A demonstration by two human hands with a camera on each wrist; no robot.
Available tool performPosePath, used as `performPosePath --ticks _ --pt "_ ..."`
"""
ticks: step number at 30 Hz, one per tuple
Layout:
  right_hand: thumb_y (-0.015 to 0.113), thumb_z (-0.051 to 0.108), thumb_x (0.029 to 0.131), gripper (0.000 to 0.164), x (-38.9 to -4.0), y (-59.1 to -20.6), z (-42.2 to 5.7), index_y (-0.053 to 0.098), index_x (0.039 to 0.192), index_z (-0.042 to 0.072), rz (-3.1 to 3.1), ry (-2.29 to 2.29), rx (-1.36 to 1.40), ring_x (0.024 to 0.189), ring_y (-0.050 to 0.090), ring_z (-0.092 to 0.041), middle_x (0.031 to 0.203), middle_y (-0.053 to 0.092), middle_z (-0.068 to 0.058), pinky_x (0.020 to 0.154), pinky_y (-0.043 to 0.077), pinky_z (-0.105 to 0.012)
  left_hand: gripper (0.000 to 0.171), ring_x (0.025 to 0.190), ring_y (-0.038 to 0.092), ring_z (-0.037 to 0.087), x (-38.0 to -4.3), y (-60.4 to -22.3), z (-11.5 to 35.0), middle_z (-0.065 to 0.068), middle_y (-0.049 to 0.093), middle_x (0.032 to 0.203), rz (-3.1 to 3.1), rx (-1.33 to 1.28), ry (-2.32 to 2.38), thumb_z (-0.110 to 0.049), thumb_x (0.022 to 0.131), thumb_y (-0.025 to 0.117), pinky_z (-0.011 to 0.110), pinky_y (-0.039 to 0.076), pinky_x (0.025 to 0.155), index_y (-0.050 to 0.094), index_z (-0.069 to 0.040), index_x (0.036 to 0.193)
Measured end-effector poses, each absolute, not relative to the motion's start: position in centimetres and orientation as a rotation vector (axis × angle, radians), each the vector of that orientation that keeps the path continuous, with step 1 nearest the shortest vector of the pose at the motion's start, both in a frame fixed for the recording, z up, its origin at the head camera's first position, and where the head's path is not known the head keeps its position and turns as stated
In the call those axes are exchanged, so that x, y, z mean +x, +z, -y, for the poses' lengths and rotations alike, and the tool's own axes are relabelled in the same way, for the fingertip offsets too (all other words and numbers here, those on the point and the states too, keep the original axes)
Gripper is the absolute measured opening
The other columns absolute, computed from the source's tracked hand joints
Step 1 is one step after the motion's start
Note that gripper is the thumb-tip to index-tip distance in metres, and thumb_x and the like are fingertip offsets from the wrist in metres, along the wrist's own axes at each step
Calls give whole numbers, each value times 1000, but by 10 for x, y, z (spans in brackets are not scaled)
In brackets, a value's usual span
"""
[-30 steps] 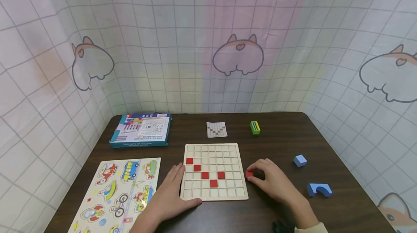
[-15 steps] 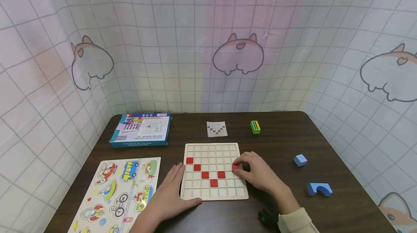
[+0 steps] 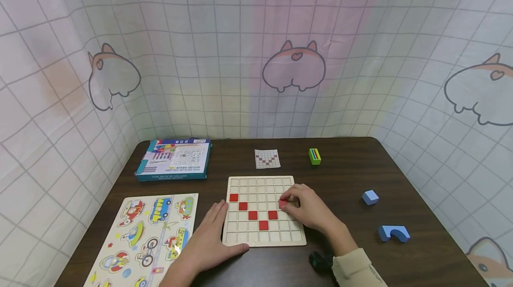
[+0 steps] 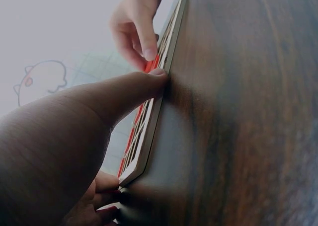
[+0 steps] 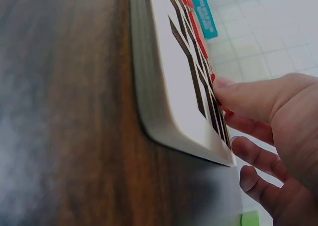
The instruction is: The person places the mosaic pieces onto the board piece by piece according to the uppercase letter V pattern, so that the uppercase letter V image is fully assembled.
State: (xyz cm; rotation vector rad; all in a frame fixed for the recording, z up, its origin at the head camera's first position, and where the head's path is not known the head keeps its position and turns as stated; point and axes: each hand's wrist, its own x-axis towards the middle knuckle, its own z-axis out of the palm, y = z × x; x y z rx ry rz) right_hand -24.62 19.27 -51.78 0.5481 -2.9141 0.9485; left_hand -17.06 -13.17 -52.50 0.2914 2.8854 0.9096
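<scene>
A pale wooden grid board (image 3: 244,236) lies at the middle of the dark table. Several red square tiles (image 3: 234,197) sit in its cells, stepping down from the left and turning up again. My right hand (image 3: 312,209) pinches another red tile (image 3: 282,204) between thumb and index finger, right at a cell near the board's right side. My left hand (image 3: 208,240) rests against the board's left edge, fingers straight, with the thumb (image 4: 158,73) along its front edge. A small paper card (image 3: 267,159) behind the board shows a grid with a V of dark squares.
A teal-edged box (image 3: 173,160) lies back left, and a picture puzzle board (image 3: 154,215) left of my hand. On the right are a striped green block (image 3: 314,156), a blue block (image 3: 370,197) and a blue arch block (image 3: 394,233). A black object (image 3: 320,261) is beside my right wrist.
My right hand has moved left and away from me, from beside the board onto its right part, carrying the red tile. The left hand has stayed in place.
</scene>
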Motion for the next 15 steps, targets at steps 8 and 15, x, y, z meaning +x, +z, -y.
performPosePath --ticks 8,15 --pt "89 25 96 15 -249 -518 -193 85 110 28 2922 1039 582 99 57 -15 110 72 11 84 51 -32 136 172 26 36 -171 -525 132 8 31 184 -2887 296 907 -85 74 85 59 38 133 32 -12 176" --pt "88 25 96 16 -247 -518 -193 86 112 27 2929 1064 576 101 57 -16 113 72 10 83 51 -31 136 172 26 36 -170 -525 132 8 32 184 -2894 297 902 -85 74 85 59 38 133 32 -11 176"
